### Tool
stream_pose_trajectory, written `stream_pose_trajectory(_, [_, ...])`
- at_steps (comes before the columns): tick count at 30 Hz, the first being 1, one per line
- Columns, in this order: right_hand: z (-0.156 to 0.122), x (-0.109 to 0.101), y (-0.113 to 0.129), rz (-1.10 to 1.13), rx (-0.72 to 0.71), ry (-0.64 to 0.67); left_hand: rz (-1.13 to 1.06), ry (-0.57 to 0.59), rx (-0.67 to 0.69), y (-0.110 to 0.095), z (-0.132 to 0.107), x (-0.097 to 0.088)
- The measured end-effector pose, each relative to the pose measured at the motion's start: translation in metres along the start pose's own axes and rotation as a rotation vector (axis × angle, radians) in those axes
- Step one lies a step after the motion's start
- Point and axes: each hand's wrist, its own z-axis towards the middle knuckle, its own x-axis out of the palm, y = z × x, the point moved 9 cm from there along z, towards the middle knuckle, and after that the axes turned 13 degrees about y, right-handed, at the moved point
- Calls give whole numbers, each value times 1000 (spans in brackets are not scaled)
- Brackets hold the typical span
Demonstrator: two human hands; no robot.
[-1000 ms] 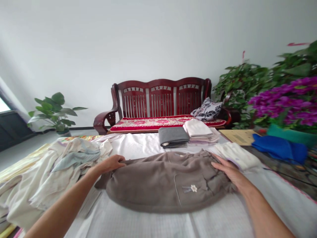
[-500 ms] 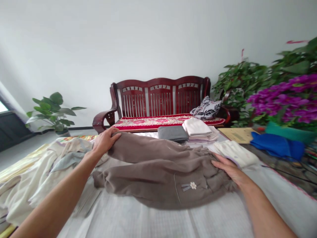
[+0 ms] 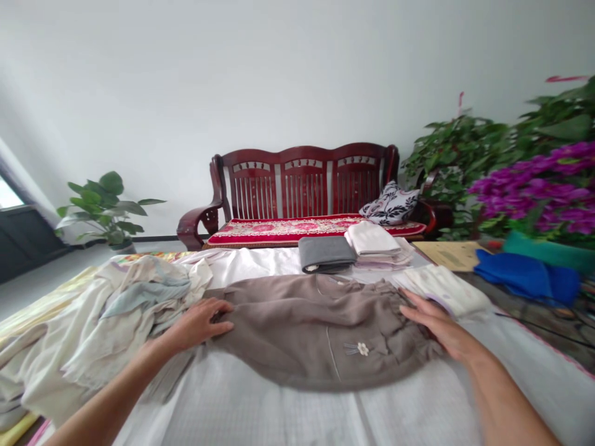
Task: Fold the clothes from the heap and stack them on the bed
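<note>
At far left, a heap of crumpled pale clothes [image 3: 106, 322] lies on the white sheet [image 3: 288, 415]. Just right of it, the left hand [image 3: 199, 322] rests on the left edge of the brown garment [image 3: 297, 322], fingers bent; whether they pinch the cloth cannot be told. The garment lies flat across the near middle of the sheet, flower emblem [image 3: 362, 349] up. The right hand [image 3: 434, 325] lies palm down on its right end, fingers straight, gripping nothing. Farther off sit a grey folded piece [image 3: 325, 254] and a pale folded stack [image 3: 374, 241].
</note>
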Motion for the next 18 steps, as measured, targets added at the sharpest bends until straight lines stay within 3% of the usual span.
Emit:
stream_pose_trajectory(3, [-2,-1,0,-97,-5,-38,9,88,81,-5,-13,17])
stream_pose_trajectory(8, [-2,2,1,-125,7,-71,74,47,104,-12,-22,18])
stream_pose_trajectory(13, [-10,6,13,-113,-28,78,104,84,27,-5,-37,7])
stream_pose_trajectory(18, [-21,10,10,-152,-28,234,-67,331,42,4,-57,11])
